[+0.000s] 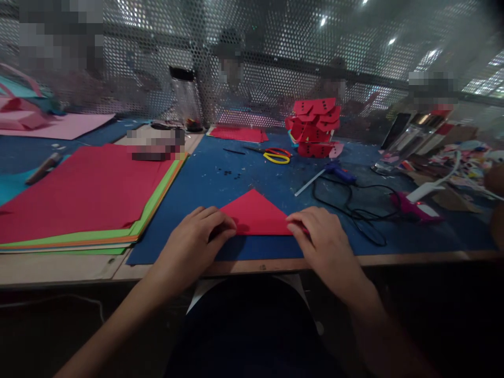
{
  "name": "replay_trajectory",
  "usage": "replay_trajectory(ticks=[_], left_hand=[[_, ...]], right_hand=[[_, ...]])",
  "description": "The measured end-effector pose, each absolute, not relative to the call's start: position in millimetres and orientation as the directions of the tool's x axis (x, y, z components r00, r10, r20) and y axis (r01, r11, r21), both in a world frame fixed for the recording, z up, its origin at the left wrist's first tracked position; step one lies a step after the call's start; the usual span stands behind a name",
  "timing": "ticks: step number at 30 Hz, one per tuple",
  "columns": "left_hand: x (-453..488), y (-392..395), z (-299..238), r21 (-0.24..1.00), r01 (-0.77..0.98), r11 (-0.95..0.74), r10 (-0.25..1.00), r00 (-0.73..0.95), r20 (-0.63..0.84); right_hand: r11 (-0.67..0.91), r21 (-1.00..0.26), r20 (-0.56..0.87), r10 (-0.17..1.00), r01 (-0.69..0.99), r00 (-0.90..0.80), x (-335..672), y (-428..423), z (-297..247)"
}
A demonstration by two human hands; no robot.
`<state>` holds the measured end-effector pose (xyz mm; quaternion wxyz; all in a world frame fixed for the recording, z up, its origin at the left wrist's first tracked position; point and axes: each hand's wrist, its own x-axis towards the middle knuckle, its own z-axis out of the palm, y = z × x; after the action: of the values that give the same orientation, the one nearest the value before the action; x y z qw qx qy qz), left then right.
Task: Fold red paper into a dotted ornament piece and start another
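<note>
A red paper folded into a triangle [255, 214] lies on the blue mat [220, 178] near the table's front edge. My left hand [195, 239] rests on its left corner, fingers curled and pressing down on the paper. My right hand [325, 241] presses the right corner with its fingers together. The triangle's point faces away from me. Both forearms reach in from below.
A stack of coloured paper sheets [82, 194], red on top, lies to the left. Scissors [275, 154], a blue glue gun [338, 173] with a black cord, and a pile of folded red paper pieces [315, 128] lie behind. A perforated metal screen [255, 58] closes the back.
</note>
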<state>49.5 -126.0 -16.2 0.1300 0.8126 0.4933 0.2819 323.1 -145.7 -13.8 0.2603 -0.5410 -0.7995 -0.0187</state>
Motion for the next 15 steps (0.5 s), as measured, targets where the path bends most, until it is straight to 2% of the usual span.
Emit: replay_trajectory(ticks=[5, 15], left_hand=[[50.4, -124.2, -18.3, 0.487, 0.733, -0.475, 0.876, 0.344, 0.337], [52.6, -124.8, -17.3, 0.486, 0.743, -0.46, 0.885, 0.343, 0.314]], right_hand=[[0.535, -0.269, 0.369, 0.825, 0.801, -0.427, 285.4, -139.0, -8.9], [0.506, -0.333, 0.335, 0.852, 0.796, -0.402, 277.3, -128.9, -14.8]])
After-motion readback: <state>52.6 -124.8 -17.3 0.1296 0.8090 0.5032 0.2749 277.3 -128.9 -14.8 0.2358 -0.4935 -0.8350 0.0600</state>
